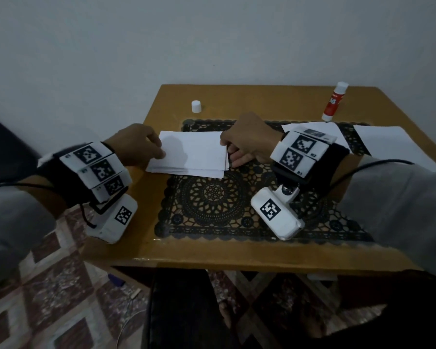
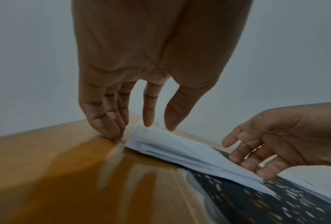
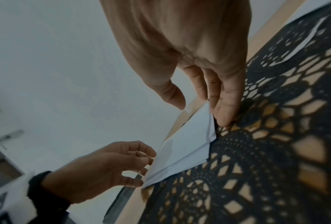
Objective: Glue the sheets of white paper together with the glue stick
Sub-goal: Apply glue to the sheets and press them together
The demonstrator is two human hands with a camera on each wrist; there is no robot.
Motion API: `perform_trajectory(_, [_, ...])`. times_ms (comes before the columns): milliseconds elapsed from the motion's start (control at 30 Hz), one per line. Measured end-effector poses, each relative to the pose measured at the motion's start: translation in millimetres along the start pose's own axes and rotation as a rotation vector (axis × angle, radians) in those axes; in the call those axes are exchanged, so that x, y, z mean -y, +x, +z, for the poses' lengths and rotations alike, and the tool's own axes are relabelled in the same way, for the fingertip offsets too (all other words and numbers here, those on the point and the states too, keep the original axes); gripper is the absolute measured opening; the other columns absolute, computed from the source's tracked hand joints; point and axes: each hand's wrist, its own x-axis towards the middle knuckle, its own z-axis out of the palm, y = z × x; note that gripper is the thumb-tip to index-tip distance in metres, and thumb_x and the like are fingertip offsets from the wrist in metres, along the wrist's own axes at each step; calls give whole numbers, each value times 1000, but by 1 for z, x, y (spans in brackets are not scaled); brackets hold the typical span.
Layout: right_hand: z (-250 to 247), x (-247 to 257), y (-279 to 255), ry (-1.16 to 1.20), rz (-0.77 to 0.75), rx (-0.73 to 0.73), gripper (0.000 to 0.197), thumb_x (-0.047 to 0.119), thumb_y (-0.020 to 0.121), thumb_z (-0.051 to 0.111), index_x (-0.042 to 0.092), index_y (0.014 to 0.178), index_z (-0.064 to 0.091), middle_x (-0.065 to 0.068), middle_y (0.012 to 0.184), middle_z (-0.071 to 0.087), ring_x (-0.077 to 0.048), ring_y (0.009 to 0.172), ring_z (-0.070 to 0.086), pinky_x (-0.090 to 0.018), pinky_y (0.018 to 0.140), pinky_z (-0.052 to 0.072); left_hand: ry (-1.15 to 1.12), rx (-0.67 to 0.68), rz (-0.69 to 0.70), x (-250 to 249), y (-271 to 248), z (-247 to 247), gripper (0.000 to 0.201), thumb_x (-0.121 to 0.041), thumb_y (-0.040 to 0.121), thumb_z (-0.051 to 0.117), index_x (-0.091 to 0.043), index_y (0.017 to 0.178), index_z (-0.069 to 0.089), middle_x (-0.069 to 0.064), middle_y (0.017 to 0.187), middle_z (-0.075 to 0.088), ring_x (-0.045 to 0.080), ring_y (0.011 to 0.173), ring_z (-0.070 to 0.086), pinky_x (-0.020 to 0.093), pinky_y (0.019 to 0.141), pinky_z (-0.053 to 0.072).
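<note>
A small stack of white paper sheets [image 1: 190,153] lies on the black lace mat [image 1: 212,197]. My left hand [image 1: 160,150] touches the stack's left edge; in the left wrist view its fingers [image 2: 111,127] point straight down, some on the table, with index and thumb on the paper [image 2: 180,148]. My right hand [image 1: 228,152] is at the right edge. In the right wrist view its fingers [image 3: 225,116] stand against that edge and the thumb hovers above the paper [image 3: 185,145]. The red-and-white glue stick [image 1: 334,102] stands at the back right, its white cap [image 1: 196,106] at the back left.
More white sheets [image 1: 388,144] lie to the right, behind my right wrist. The wooden table [image 1: 237,253] is small; its left edge runs just under my left wrist. A pale wall stands close behind the table, and patterned floor lies below on the left.
</note>
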Motion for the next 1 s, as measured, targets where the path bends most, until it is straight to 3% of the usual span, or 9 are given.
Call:
perform_trajectory(133, [-2, -4, -3, 55, 14, -1, 30, 4, 89, 60, -10, 114, 53, -19, 85, 58, -29, 71, 63, -43, 73, 60, 29, 18, 23, 0, -8, 2, 25, -15, 79, 74, -9, 100, 63, 16, 109, 60, 36, 96, 59, 49, 87, 53])
perform_trajectory(333, [-11, -5, -18, 290, 95, 138, 39, 6, 92, 55, -6, 128, 44, -30, 111, 58, -39, 94, 64, -44, 83, 57, 25, 20, 14, -6, -13, 3, 22, -15, 82, 72, -7, 100, 62, 16, 109, 59, 34, 96, 60, 49, 85, 54])
perform_trajectory(467, [-18, -12, -24, 361, 92, 198, 41, 7, 93, 54, -5, 130, 43, -32, 112, 59, -40, 98, 64, -45, 89, 55, 55, 20, -1, -9, -15, 4, 17, -14, 83, 70, -8, 97, 62, 16, 106, 61, 32, 87, 61, 44, 77, 57])
perform_trajectory(600, [-36, -22, -30, 372, 46, 201, 44, 8, 93, 56, -3, 132, 40, -33, 116, 55, -41, 95, 66, -44, 87, 56, 250, 7, 36, -16, -23, 3, 25, -21, 86, 67, -9, 107, 60, 15, 118, 59, 30, 101, 56, 36, 82, 47])
perform_trajectory(700, [-66, -34, -42, 100, -160, 9, 22, 9, 93, 55, -6, 109, 58, -24, 98, 67, -31, 77, 68, -38, 75, 58, 369, -85, 200, -34, -31, 4, 31, -23, 88, 64, -12, 116, 58, 15, 122, 54, 30, 107, 53, 34, 84, 40])
perform_trajectory(800, [-107, -59, -49, -542, -509, -277, 11, 12, 89, 54, 6, 83, 61, -8, 82, 67, -24, 72, 61, -34, 67, 49, 341, -131, 435, -66, -40, 12, 28, -19, 88, 63, -11, 114, 59, 14, 116, 55, 30, 106, 53, 34, 86, 41])
perform_trajectory(900, [-150, -89, -47, -862, -512, -380, 12, 14, 89, 53, 6, 81, 57, -11, 77, 59, -26, 68, 52, -37, 61, 44, 360, -40, 623, -110, -46, 31, 27, -20, 90, 58, -12, 116, 59, 9, 116, 57, 27, 106, 54, 36, 89, 44])
perform_trajectory(1000, [-183, -112, -44, -927, -456, -470, 12, 11, 92, 50, 3, 84, 54, -21, 82, 61, -25, 64, 43, -34, 57, 29, 490, 153, 741, -156, -50, 62, 30, -26, 94, 54, -14, 122, 56, 4, 119, 58, 23, 108, 55, 28, 83, 40])
